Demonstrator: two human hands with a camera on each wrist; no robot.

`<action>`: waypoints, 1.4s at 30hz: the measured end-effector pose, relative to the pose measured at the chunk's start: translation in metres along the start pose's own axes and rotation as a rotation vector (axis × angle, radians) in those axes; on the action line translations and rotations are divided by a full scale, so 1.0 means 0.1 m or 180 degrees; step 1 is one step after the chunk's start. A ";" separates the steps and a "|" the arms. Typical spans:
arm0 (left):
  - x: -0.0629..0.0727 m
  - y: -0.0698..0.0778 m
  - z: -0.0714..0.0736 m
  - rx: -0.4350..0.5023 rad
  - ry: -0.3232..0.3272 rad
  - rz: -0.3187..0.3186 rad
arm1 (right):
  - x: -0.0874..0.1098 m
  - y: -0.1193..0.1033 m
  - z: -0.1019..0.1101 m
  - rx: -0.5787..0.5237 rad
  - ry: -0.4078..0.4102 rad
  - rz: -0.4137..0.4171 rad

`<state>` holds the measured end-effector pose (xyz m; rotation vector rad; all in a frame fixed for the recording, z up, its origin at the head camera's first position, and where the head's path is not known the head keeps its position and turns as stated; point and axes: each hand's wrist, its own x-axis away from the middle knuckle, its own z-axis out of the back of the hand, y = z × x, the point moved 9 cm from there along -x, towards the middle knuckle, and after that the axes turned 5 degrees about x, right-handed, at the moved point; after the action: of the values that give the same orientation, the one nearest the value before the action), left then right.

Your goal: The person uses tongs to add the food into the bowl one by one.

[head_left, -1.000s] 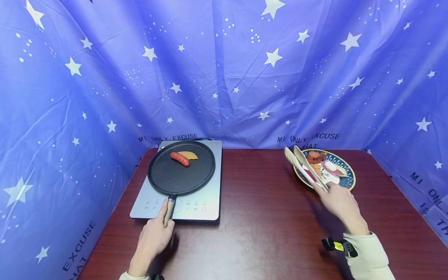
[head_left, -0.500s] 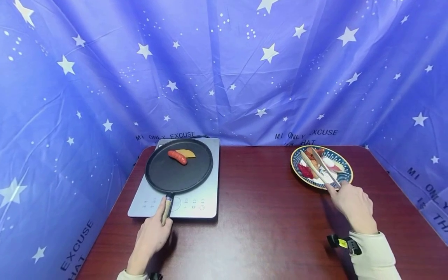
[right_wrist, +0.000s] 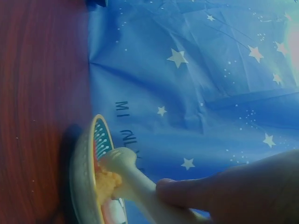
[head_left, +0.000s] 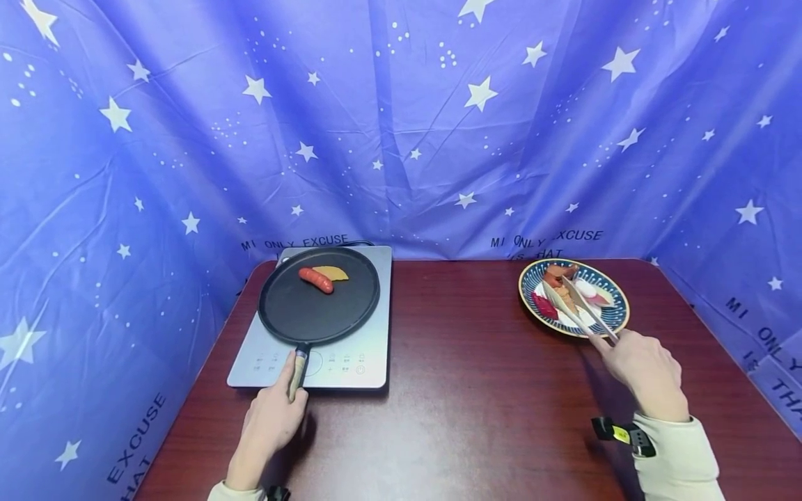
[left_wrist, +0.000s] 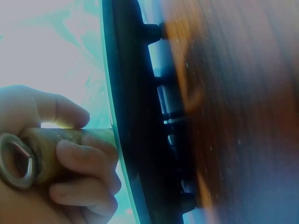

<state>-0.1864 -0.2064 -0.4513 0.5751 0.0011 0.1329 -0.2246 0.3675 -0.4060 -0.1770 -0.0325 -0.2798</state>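
Observation:
My left hand [head_left: 273, 419] grips the handle [head_left: 298, 376] of a flat black frying pan [head_left: 319, 316]; the left wrist view shows its fingers [left_wrist: 86, 161] curled round it. In the pan lie a red sausage [head_left: 316, 280] and a yellow half-round piece [head_left: 332, 273]. Over at the right, my right hand [head_left: 645, 369] holds a pair of tongs [head_left: 592, 321]. Their tips reach into a patterned plate [head_left: 617, 327], one on each side of a golden-brown fried piece [right_wrist: 108, 184]. Whether the tips touch it I cannot tell.
Under the pan is a silver induction cooktop [head_left: 370, 348] on the dark red table [head_left: 451, 348]. Also on the plate are brown pieces [head_left: 556, 273], a dark red piece [head_left: 544, 305] and a white and pink item [head_left: 587, 289]. A blue star-printed curtain [head_left: 426, 139] hangs behind.
The tongs have come down from the plate's left edge into its middle, around the fried piece. My right hand has moved slightly right and nearer. The left hand keeps its grip on the handle.

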 end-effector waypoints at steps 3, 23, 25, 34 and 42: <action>-0.01 0.00 0.00 0.0007 0.0009 -0.0008 | 0.00 0.01 0.00 0.0059 -0.0137 -0.0027; -0.01 -0.02 -0.01 0.0038 0.0012 -0.0021 | -0.08 0.14 -0.04 0.0147 -0.0307 0.0030; -0.01 -0.02 -0.01 0.0039 0.0021 -0.0027 | -0.08 0.15 -0.05 0.0156 -0.0309 0.0060; -0.01 0.00 -0.01 0.0051 0.0016 -0.0035 | -0.19 0.18 -0.12 0.0161 -0.0334 0.0357; -0.01 0.00 0.00 0.0052 0.0036 -0.0050 | -0.20 0.22 -0.28 -0.0245 -0.0644 0.0499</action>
<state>-0.1870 -0.2067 -0.4518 0.5906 0.0177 0.1209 -0.2375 0.3883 -0.4384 -0.2825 -0.2077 -0.1059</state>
